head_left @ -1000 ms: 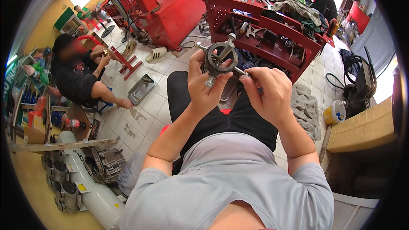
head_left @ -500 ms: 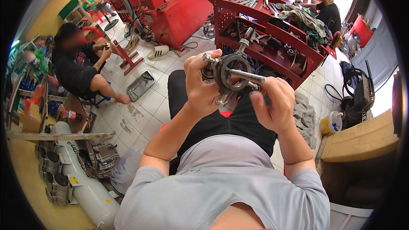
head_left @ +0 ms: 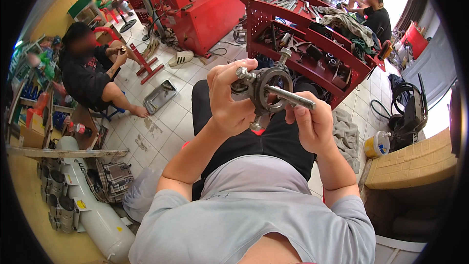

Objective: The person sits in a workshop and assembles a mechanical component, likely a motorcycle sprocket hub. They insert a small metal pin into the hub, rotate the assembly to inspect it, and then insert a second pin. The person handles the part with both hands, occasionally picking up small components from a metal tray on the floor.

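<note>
In front of my lap I hold up a ring-shaped metal puller (head_left: 260, 93), a dark steel ring with bolts standing out around its rim. Through its middle runs a long threaded rod (head_left: 293, 98), its free end pointing right. My left hand (head_left: 229, 102) is wrapped round the puller's left side, one finger up by a bolt head (head_left: 241, 72). On the other side, my right hand (head_left: 312, 124) is closed, thumb and fingers pressed together at the puller's right edge beneath the rod. The exact part in that pinch is hidden by the fingers.
A red tool cart (head_left: 303, 29) with spanners and rags stands ahead, right of a big red machine (head_left: 205, 19). One person (head_left: 88, 68) sits at left, another (head_left: 376, 17) at far right. A metal tray (head_left: 160, 97) and a slipper (head_left: 181, 58) lie on the tiles.
The puller has turned slightly, its rod now tilting lower to the right. My right hand's thumb and fingers have closed together at the puller's right edge. My left hand keeps its grip.
</note>
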Demonstrator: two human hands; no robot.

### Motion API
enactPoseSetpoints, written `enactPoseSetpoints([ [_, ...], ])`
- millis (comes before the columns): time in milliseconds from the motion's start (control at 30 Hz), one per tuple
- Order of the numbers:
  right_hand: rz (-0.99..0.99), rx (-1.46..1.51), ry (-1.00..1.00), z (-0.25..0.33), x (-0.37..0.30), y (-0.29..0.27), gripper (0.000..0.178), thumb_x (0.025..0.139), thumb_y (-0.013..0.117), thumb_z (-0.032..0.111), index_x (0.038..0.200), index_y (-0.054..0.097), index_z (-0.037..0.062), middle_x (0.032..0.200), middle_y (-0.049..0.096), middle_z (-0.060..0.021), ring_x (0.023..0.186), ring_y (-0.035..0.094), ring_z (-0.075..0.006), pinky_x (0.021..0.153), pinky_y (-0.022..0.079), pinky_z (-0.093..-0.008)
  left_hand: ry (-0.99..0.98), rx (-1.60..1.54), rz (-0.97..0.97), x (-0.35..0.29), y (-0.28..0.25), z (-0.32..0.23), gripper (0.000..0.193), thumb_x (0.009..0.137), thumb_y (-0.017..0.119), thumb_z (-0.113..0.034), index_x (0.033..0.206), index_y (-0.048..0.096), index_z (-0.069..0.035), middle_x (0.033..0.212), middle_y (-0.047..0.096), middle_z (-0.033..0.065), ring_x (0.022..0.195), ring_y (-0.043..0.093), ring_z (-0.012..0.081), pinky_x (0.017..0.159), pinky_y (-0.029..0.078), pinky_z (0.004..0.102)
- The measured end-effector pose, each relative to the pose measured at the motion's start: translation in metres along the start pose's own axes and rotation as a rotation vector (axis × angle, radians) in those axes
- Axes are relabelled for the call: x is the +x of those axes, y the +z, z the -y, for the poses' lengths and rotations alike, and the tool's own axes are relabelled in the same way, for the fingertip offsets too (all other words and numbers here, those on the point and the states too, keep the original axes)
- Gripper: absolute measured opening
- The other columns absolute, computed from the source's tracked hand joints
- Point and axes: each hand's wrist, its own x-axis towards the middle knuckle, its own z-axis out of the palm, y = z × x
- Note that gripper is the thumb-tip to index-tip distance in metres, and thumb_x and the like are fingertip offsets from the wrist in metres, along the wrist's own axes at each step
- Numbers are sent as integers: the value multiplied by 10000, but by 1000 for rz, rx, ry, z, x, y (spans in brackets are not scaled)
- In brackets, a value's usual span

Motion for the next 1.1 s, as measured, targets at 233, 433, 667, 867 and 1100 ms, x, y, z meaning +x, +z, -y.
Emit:
enactPoseSetpoints([
  [233, -107, -65, -49, 6, 4, -2, 180, 822, 633, 58, 987, 581, 7, 676, 578, -49, 537, 546, -149, 520, 420, -264, 0, 31, -9, 1, 1, -2, 228, 655, 843, -123, 846, 718, -120, 1159, 560, 160, 948, 549, 291, 745, 478, 348],
  [433, -122, -313, -338, -6, 3, -6, 330, 716, 697, 5, 1023, 577, 27, 715, 608, -38, 548, 570, -156, 529, 430, -272, 1, 119, -1, 4, 0, -7, 240, 666, 841, -185, 860, 709, -130, 1139, 572, 124, 952, 554, 288, 748, 460, 367],
  [667, -156, -242, -210, 1, 4, -2, 321, 724, 694, 10, 1020, 573, 24, 705, 592, -50, 547, 565, -170, 538, 448, -278, 51, 89, 5, 4, -1, -2, 255, 674, 834, -204, 885, 702, -152, 1127, 575, 114, 952, 559, 284, 743, 456, 362],
  [867, -139, -294, -263, -6, 3, -5, 264, 742, 678, 8, 988, 582, 17, 705, 596, -53, 569, 574, -172, 549, 457, -279, 65, 151, 5, 7, 0, -6, 234, 698, 817, -202, 893, 702, -146, 1145, 574, 133, 958, 562, 291, 749, 463, 365],
  [1100, -37, -270, -196, -1, 5, -7, 122, 835, 596, 53, 951, 609, 15, 677, 584, -64, 566, 567, -214, 548, 426, -321, 43, 76, 21, 2, -4, 0, 215, 714, 804, -190, 893, 705, -126, 1145, 577, 152, 962, 565, 294, 745, 464, 358],
])
